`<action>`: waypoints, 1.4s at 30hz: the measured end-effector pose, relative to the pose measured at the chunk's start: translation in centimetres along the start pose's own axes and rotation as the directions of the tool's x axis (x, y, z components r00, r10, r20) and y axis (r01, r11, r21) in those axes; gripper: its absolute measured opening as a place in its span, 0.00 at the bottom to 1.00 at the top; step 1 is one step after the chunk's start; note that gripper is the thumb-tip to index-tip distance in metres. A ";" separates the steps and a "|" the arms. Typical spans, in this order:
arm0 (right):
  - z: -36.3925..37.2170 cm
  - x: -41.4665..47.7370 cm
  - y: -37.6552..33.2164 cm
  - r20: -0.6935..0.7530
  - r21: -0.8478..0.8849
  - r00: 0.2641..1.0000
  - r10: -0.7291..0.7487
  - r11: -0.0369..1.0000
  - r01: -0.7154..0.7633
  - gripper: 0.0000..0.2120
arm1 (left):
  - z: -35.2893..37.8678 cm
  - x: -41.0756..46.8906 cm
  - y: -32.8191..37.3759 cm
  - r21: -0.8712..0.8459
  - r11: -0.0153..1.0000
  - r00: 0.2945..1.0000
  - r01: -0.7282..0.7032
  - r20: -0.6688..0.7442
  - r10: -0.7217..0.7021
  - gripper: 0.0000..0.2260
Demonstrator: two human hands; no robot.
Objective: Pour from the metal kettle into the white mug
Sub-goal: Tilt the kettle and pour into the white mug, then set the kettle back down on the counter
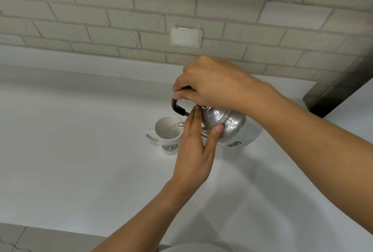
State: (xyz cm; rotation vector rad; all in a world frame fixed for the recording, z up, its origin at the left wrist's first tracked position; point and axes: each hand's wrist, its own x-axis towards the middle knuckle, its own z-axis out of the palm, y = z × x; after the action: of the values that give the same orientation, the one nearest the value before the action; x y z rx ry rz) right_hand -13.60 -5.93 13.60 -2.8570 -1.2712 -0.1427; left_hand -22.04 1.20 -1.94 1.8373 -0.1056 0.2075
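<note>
just white counter [80, 160], brick wall [101, 9] behind (right hand [214, 84] around kettle handle [177, 108], left hand [193, 150] flat on kettle [232, 124])

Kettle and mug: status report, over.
Right grip holds black handle; left grip, fingers straight, steadies metal kettle. Kettle tilted toward white mug, upright on counter. Nothing in the way.

The white mug [168, 130]'s logo [170, 148] is blurred.
</note>
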 end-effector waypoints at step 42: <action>20.3 -0.7 21.2 0.027 0.735 0.577 0.816 0.375 -0.565 0.11 | 2.4 25.3 -6.5 0.386 0.917 0.990 0.103 0.050 -0.132 0.12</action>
State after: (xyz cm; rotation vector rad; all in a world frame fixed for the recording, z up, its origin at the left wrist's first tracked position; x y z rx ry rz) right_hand 3.27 -19.69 -6.12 -2.2585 0.1096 -0.1150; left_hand 4.08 1.52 -3.73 2.2353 -0.0052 0.0759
